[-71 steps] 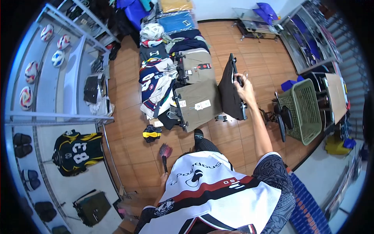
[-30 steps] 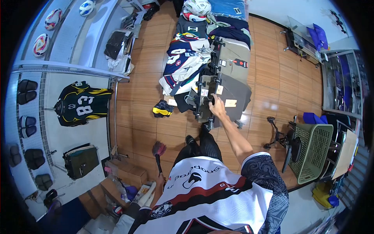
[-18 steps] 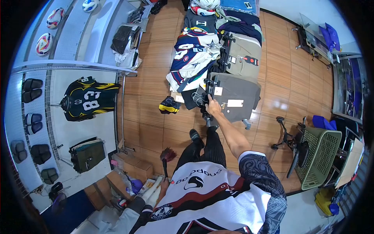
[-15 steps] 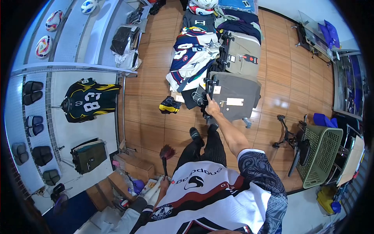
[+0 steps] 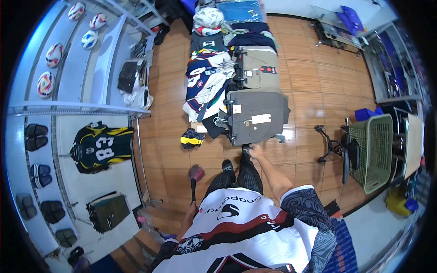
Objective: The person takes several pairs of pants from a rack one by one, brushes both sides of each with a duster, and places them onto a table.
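Note:
My left hand (image 5: pixel 192 208) is closed round the dark handle of a duster (image 5: pixel 196 173) with reddish-brown bristles, held over the floor left of my legs. My right hand (image 5: pixel 256 151) is just below the lower edge of the grey trousers (image 5: pixel 266 119), above my foot; its fingers are too small and partly turned away to read. The trousers lie flat with white tags and a black hanger along their left side. Beige trousers (image 5: pixel 268 77) lie beyond them, and white and navy jerseys (image 5: pixel 207 75) lie to their left.
A black and yellow item (image 5: pixel 192 138) lies on the tiled floor left of the clothes. At right are a green basket (image 5: pixel 371 154) and a black wheeled base (image 5: pixel 330 145). A rack with balls, slippers and a hanging jersey (image 5: pixel 102 148) lines the left.
My right hand has moved off the hanger side of the grey trousers, down to below their lower edge. The view has shifted, showing more balls on the left shelf. My left hand still holds the duster.

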